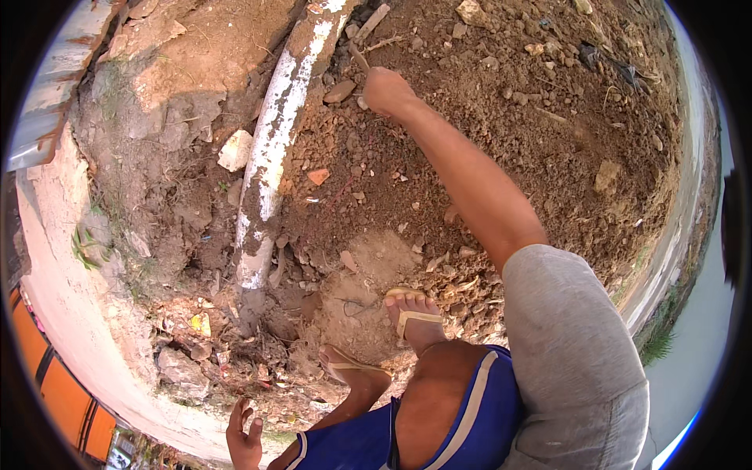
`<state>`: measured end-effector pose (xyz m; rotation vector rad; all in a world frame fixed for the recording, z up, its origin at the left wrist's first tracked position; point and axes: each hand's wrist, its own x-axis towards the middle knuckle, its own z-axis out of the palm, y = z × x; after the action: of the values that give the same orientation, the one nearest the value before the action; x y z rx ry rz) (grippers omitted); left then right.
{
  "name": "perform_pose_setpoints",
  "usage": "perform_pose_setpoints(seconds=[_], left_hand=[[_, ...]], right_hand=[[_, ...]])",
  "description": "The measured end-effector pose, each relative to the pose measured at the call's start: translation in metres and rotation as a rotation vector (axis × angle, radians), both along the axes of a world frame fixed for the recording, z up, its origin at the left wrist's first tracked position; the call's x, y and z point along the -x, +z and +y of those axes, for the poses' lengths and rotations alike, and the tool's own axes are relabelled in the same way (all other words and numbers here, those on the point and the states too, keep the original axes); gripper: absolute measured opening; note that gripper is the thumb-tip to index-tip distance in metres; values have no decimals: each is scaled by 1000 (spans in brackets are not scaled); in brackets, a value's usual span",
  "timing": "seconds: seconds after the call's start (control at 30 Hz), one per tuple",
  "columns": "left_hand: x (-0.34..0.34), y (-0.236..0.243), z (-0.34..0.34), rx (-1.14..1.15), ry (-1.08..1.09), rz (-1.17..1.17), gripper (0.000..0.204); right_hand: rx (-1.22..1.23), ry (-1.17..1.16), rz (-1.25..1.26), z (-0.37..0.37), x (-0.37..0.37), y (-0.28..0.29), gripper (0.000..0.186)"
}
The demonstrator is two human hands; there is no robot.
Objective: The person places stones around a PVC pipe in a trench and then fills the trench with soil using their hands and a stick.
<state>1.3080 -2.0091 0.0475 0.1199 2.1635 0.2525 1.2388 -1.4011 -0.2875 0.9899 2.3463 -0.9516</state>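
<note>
My right hand is stretched far forward, closed around a thin brown stick-like tool. Its tip points up and left, toward the side of a long pipe with patchy white paint or coating, which lies partly sunk in the soil. Whether the tip touches anything I cannot make out. Low on the left, my left hand is raised beside my knee with its thumb and fingers apart and nothing visible in it. Another short, flat, woody-looking piece lies just beyond the tool.
Loose brown soil with stones and roots spreads right of the pipe. A pale rock rests against its left side. My sandaled feet stand near its lower end. A rusty corrugated sheet and a pale concrete edge border the left.
</note>
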Motion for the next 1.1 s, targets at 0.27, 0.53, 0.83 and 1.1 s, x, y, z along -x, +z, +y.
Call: perform_pose_setpoints(seconds=[0.27, 0.53, 0.83, 1.1], left_hand=[[-5, -23, 18, 2, -15, -49, 50], [9, -18, 36, -37, -179, 15, 50], [29, -16, 74, -74, -363, 62, 54], [49, -34, 70, -114, -441, 68, 62]], right_hand=[[-107, 211, -260, 58, 68, -87, 27], [76, 349, -58, -4, -15, 43, 41], [-637, -104, -171, 131, -120, 93, 49], [-340, 166, -195, 24, -100, 91, 46]])
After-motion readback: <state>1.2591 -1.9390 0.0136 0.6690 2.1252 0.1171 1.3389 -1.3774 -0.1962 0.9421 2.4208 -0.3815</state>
